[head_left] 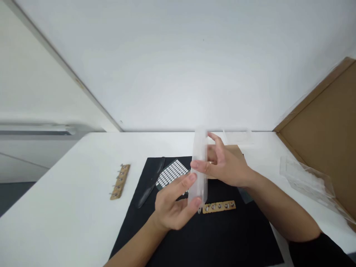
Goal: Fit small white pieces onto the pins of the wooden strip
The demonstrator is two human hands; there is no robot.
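A translucent plastic case [200, 167] is held on edge above the black mat [211, 237], between both hands. My left hand [176, 204] grips its lower near side with thumb and fingers. My right hand [225, 163] has the thumb on its near edge and the fingers on its right face. What the case holds, if anything, cannot be made out. Just below it lies a tan strip with several metal pieces [219, 207]. A dark sheet of white oval stickers [174, 171] lies behind my left hand, partly covered.
A similar tan strip [120, 181] lies on the white table [69, 207] at left. A black curved item [151, 181] rests on the mat. Clear plastic trays [308, 181] stand at right by a brown board [325, 137]. Tan card [235, 151] lies behind my right hand.
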